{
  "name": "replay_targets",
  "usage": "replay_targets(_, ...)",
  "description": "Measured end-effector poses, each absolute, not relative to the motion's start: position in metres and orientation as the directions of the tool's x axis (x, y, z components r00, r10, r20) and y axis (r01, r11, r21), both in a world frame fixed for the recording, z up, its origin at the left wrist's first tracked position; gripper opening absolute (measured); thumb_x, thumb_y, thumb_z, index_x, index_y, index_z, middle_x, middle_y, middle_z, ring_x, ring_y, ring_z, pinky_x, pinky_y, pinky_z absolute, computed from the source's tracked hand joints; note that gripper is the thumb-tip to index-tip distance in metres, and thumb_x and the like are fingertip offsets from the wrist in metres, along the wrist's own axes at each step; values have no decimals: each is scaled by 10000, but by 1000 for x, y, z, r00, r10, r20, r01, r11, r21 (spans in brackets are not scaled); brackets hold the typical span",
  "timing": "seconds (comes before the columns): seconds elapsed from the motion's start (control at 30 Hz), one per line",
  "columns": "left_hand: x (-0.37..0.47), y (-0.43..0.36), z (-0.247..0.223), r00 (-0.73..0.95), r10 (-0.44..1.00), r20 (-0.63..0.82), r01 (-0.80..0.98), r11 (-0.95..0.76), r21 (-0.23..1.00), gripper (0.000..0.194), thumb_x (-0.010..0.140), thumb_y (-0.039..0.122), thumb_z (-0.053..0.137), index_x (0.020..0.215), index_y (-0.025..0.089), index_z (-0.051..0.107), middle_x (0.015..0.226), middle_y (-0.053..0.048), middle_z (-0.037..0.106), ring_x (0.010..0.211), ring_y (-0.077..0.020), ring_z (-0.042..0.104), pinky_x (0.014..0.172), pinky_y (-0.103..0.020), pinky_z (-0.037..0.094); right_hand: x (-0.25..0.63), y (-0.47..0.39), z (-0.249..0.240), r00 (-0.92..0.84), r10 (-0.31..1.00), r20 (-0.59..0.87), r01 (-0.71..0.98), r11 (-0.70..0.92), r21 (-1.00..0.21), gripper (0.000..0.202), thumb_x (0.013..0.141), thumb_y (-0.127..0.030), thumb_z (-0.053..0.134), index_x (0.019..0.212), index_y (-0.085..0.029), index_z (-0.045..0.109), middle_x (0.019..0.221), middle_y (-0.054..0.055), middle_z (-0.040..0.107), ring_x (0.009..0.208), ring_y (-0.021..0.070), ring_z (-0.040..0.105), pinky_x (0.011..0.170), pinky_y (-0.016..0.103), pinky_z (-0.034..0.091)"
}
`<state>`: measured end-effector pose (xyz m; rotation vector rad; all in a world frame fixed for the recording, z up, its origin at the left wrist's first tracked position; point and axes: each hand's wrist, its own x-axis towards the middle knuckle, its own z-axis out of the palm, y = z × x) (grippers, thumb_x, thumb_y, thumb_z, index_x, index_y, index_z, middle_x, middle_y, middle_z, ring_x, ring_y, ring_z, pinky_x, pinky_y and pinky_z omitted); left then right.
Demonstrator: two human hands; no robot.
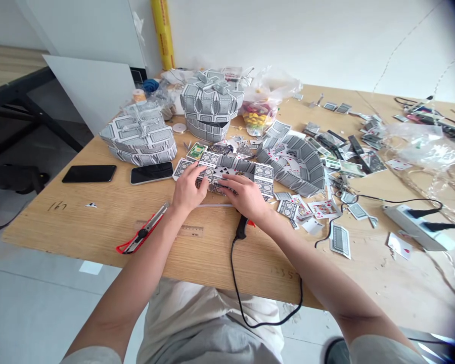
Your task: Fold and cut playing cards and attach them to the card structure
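Observation:
A partly built box of grey patterned playing cards lies in front of me, with card faces showing inside. My left hand grips its left part, fingers on top and thumb at the near side. My right hand holds the near wall, fingertips over its edge. Below my right hand lies a black-handled glue gun with a cord, its front partly hidden. A thin white stick lies beside it. A red utility knife and a clear ruler lie near my left forearm.
Finished-looking card baskets and a lidded one stand behind. An open card bowl is at right, amid loose cards. Two phones lie left. A power strip with cords sits right; a candy bag stands behind.

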<state>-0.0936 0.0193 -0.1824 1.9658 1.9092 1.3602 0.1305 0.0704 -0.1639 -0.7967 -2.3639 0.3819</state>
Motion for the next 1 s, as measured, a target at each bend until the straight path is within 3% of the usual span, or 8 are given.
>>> replay_targets(0.13, -93, 18, -181, -173, 829, 532, 781, -214, 587, 339, 1019, 287, 598, 1277, 210, 804, 1411, -141, 771, 1376, -313, 699, 1245, -481, 522, 132, 72, -163, -679, 578, 453, 419, 812, -407, 242, 1076, -220, 651, 1180, -262, 865, 1371, 123, 809, 1153, 327, 784, 1066, 530, 615)
replay_targets(0.3, -91, 13, -173, -89, 840, 535, 809, -252, 531, 326, 1000, 323, 660, 1255, 219, 833, 1513, -155, 690, 1390, -340, 674, 1219, -505, 542, 137, 75, -158, -717, 537, 444, 395, 838, -376, 252, 1080, -202, 626, 1152, -233, 865, 1350, 142, 813, 1149, 339, 786, 1047, 529, 620)
replay_targets(0.47, -87, 8, -160, 48, 812, 582, 820, -365, 441, 200, 968, 306, 755, 1132, 276, 866, 1580, -108, 641, 1464, -357, 611, 1271, -572, 465, 150, 77, -153, -711, 548, 441, 367, 824, -433, 260, 1058, -240, 690, 1274, -263, 832, 1368, 133, 801, 1222, 327, 770, 1084, 507, 618)
replay_targets(0.6, -86, 11, -159, 189, 743, 641, 781, -510, 361, 110, 984, 254, 780, 1043, 280, 869, 1383, -81, 788, 1333, -310, 713, 1187, -542, 529, 157, 76, -150, -691, 550, 469, 364, 826, -431, 234, 1060, -240, 689, 1233, -269, 844, 1294, 122, 822, 1191, 325, 768, 1064, 509, 623)
replay_targets(0.73, -88, 17, -167, 174, 775, 608, 765, -495, 412, 88, 993, 271, 796, 1015, 309, 872, 1209, -49, 855, 1199, -287, 775, 1117, -527, 572, 157, 77, -153, -703, 539, 465, 377, 836, -398, 216, 1069, -238, 677, 1180, -254, 861, 1270, 123, 829, 1154, 327, 769, 1043, 500, 625)
replay_targets(1.0, -88, 22, -175, 194, 727, 659, 739, -551, 389, 73, 994, 257, 809, 957, 254, 873, 1162, -71, 864, 1117, -283, 781, 1027, -500, 603, 153, 78, -160, -701, 489, 519, 333, 868, -368, 244, 1090, -211, 624, 1118, -199, 866, 1232, 147, 834, 1088, 302, 765, 1000, 464, 641)
